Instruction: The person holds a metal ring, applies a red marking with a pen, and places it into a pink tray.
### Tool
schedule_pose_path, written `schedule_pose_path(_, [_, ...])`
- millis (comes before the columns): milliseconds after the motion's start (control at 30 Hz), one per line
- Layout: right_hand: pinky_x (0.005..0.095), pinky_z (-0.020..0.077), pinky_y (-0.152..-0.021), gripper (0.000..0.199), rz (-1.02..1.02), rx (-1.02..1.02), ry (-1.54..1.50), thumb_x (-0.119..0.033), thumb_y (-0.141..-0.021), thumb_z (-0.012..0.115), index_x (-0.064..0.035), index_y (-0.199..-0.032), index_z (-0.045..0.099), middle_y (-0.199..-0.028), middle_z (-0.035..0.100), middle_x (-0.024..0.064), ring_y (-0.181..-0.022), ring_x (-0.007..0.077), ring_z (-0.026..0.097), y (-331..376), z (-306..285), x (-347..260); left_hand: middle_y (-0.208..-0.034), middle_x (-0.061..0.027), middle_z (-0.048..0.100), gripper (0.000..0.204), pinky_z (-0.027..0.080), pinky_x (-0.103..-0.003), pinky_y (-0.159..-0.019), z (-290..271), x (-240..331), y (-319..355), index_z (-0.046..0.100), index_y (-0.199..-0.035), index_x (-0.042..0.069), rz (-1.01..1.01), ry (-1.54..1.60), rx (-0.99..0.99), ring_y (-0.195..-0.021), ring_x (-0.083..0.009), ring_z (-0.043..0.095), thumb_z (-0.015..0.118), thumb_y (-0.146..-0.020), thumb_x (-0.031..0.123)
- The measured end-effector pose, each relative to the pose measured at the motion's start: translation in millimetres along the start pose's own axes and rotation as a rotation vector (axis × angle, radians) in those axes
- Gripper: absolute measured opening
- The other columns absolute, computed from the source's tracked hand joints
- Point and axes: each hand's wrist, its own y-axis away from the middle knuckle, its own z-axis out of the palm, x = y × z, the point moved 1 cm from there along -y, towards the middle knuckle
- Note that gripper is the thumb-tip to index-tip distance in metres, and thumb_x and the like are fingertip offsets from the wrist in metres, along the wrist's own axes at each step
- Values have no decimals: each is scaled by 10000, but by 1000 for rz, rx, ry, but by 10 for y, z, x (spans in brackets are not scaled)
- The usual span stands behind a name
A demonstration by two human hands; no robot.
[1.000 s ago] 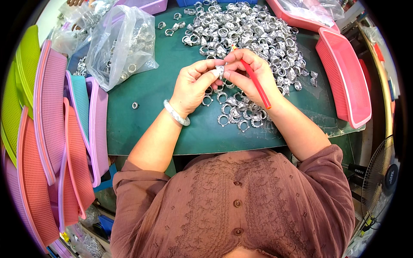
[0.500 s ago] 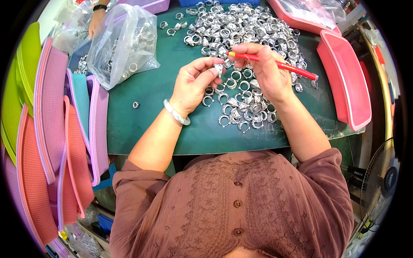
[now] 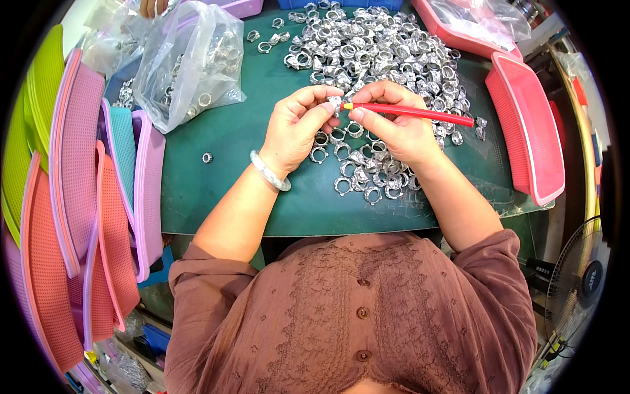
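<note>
Metal rings heaped on green mat.

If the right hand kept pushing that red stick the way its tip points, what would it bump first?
Probably the small metal ring pinched in the left hand. The right hand aims the red stick leftward, its tip right at that ring; depth is hard to judge.

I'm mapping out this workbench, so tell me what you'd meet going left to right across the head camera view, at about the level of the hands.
Stacked mesh baskets → lone metal ring on the green mat → left hand → small metal ring pinched at its fingertips → right hand → red tool → pink basket.
</note>
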Motion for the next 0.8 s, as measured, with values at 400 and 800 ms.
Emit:
schedule_pose_path(400, [221, 438, -665, 106, -28, -20, 140, -92, -765, 631, -23, -842, 606, -777, 596, 5, -738, 69, 542, 1, 9, -22, -860, -40, 612, 207, 455, -192, -623, -3, -5, 2, 568, -1046, 5, -7, -22, -18, -703, -79, 573, 486, -860, 45])
schedule_pose_path(800, [216, 431, -645, 113, -44, 28, 95, -78, -758, 637, -14, -842, 596, -770, 595, 6, -716, 65, 532, 0, -23, -5, -898, -53, 621, 219, 461, -193, -634, -5, 22, 4, 565, -1059, 4, -16, 2, 6, -713, -89, 581, 478, -864, 55])
